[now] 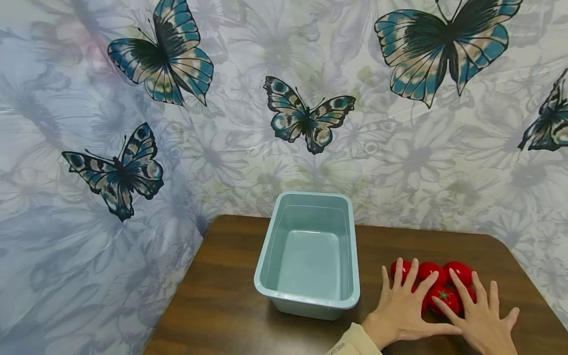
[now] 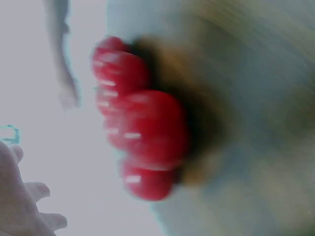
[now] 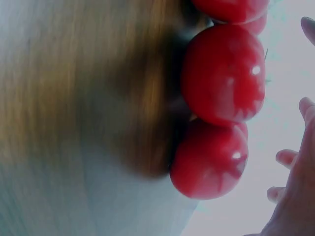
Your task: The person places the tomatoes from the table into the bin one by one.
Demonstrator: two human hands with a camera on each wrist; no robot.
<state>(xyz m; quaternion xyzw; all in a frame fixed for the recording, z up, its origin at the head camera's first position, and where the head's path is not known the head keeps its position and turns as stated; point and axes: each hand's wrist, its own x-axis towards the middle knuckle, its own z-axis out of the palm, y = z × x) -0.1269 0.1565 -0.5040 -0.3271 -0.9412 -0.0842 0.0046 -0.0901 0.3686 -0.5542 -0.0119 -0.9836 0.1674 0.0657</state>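
Several shiny red tomatoes [image 1: 445, 301] lie bunched together on the right part of the table; one shows a green star-shaped stem end. My left hand [image 1: 401, 310] is spread over the left side of the bunch, fingers straight and apart. From the right, my right hand [image 1: 483, 320] spreads over the other side, its index finger overlapping a tomato in the head view. Each wrist view shows a gap between hand and fruit: the left hand [image 2: 22, 201] stands off from the tomatoes [image 2: 152, 128], and the right hand [image 3: 298, 182] from its nearest tomatoes [image 3: 224, 73].
A pale blue-green plastic basin [image 1: 310, 305] stands left of the hands on the brown wooden table [image 1: 213, 296]. Behind the table hangs a floral cloth [image 1: 248, 162] printed with butterflies. The table's rounded back right corner lies beyond the tomatoes.
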